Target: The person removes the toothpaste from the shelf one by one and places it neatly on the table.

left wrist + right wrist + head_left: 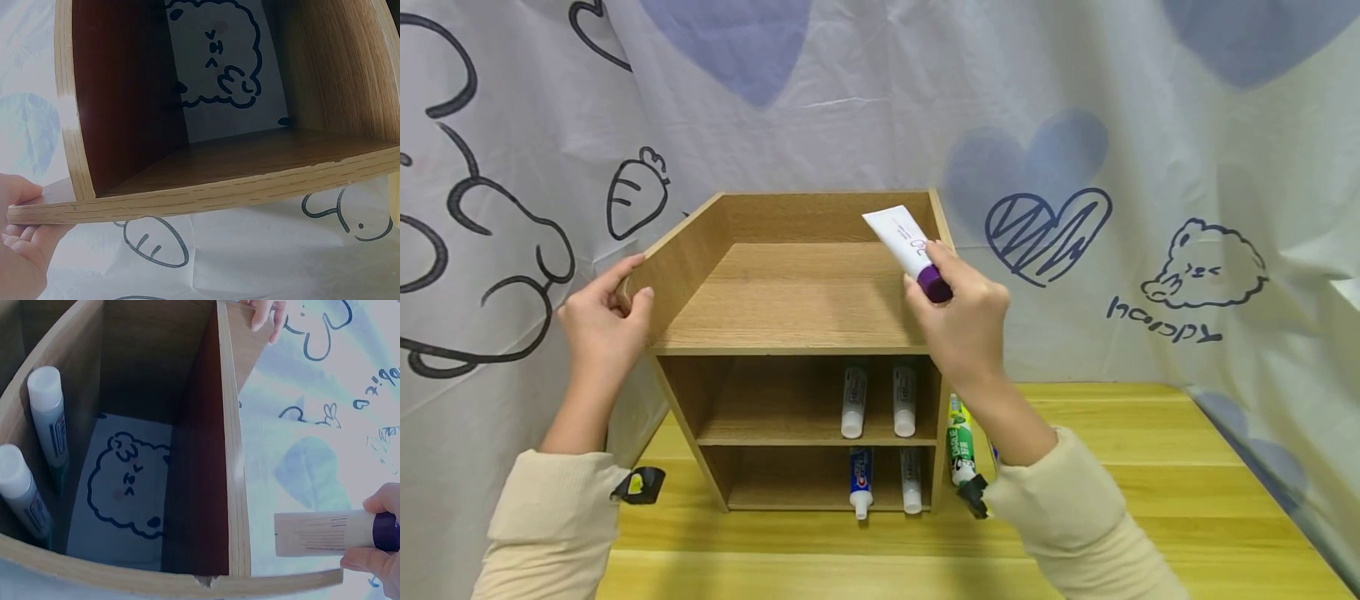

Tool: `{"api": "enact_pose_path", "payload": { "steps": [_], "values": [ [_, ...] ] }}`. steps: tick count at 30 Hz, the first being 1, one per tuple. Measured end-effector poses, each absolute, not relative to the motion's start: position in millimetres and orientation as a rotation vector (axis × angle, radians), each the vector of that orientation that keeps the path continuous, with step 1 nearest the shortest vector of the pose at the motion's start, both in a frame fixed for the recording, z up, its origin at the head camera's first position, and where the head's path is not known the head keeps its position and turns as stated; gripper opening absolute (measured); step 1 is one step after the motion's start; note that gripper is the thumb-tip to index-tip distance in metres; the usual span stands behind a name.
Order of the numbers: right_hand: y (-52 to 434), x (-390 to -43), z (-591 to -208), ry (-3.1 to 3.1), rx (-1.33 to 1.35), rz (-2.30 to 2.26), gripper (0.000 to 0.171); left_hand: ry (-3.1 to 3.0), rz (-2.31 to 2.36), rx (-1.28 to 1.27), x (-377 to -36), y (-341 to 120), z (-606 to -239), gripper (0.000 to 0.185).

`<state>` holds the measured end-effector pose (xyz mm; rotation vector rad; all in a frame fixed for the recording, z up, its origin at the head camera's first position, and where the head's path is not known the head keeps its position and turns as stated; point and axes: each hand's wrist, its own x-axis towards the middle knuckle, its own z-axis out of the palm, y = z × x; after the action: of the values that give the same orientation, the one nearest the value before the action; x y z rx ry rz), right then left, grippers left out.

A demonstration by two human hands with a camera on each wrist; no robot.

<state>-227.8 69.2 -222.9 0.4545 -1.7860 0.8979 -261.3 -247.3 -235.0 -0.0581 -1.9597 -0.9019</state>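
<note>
Behind the work area hangs a white cloth backdrop [880,100] printed with blue hearts, a carrot outline and a small bear above the word "happy"; below it lies a yellow wooden table [1150,467]; on the table stands a wooden shelf unit [797,300] with 1 open top tray and 2 compartments beneath.

Left hand [598,321]: grips the front corner of the unit's left side panel; thumb on the inner face, fingers curled round the outer edge; the left wrist view shows the fingers [22,231] under the panel edge.

Right hand [962,321]: holds a white tube with a purple cap [910,250] above the right end of the top tray, close to the right wall; thumb and fingers pinch the tube at its cap end; the flat crimped end tilts up and away toward the back-left; the right wrist view confirms the pinch at the cap [384,530]; the tube is not touching the tray.

Contents: upper compartment, 2 white-capped tubes [878,402] side by side, caps toward the front; lower compartment, a blue tube [861,482] and a pale tube [911,480], caps just past the front edge.

Outside the unit, against its right wall, a green and white tube [959,442] lies on the table, partly hidden by the right forearm.
</note>
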Motion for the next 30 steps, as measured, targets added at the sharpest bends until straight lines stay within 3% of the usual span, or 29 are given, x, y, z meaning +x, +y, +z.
{"api": "enact_pose_path", "payload": {
  "steps": [30],
  "values": [
    [116.0,-229.9,-233.1,-1.763,0.337,0.955,0.035,-1.98,-0.869,-0.046,-260.4,-247.8,-234.3,0.035]
  ]
}}
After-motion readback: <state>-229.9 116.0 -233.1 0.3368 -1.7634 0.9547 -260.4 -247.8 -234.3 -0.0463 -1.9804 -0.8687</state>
